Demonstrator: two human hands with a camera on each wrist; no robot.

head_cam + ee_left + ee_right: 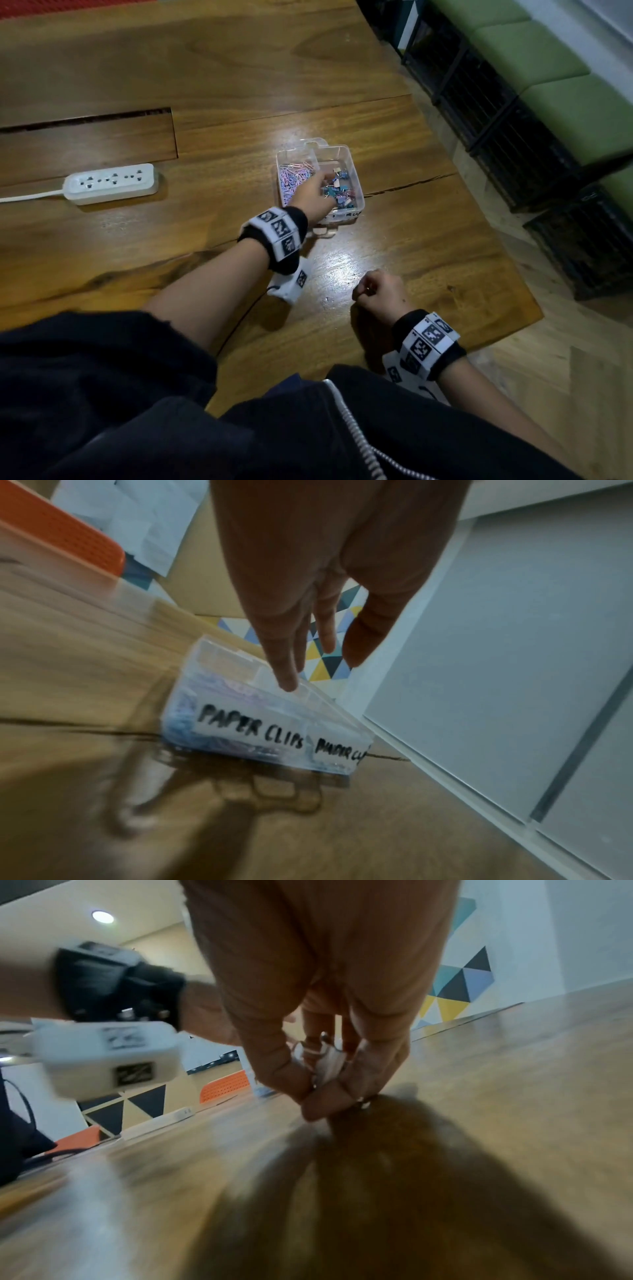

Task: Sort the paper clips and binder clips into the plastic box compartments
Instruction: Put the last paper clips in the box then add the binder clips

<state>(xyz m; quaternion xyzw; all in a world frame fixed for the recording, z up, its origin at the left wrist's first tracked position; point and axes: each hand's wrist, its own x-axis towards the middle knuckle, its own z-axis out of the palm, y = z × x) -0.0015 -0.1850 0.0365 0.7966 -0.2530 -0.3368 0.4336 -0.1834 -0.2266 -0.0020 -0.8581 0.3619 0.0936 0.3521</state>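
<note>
A clear two-compartment plastic box (357,192) stands on the wooden table; its front wall (240,723) is hand-lettered "PAPER CLIPS". Pink and blue paper clips (294,175) fill the left compartment and coloured binder clips (343,193) the right one. My left hand (313,193) reaches over the box with its fingers straight (323,645), holding nothing; the fingertips hover above the box's rim. Nearer to me, my right hand (371,291) sits low over the table. Its thumb and fingers (322,1093) pinch a small pale binder clip (327,1064) with wire handles.
A white power strip (111,183) with its cable lies to the left on the table. A long slot (85,120) cuts the tabletop behind it. The table's right edge (496,240) runs diagonally, with black crates (513,144) and green cushions (548,68) beyond.
</note>
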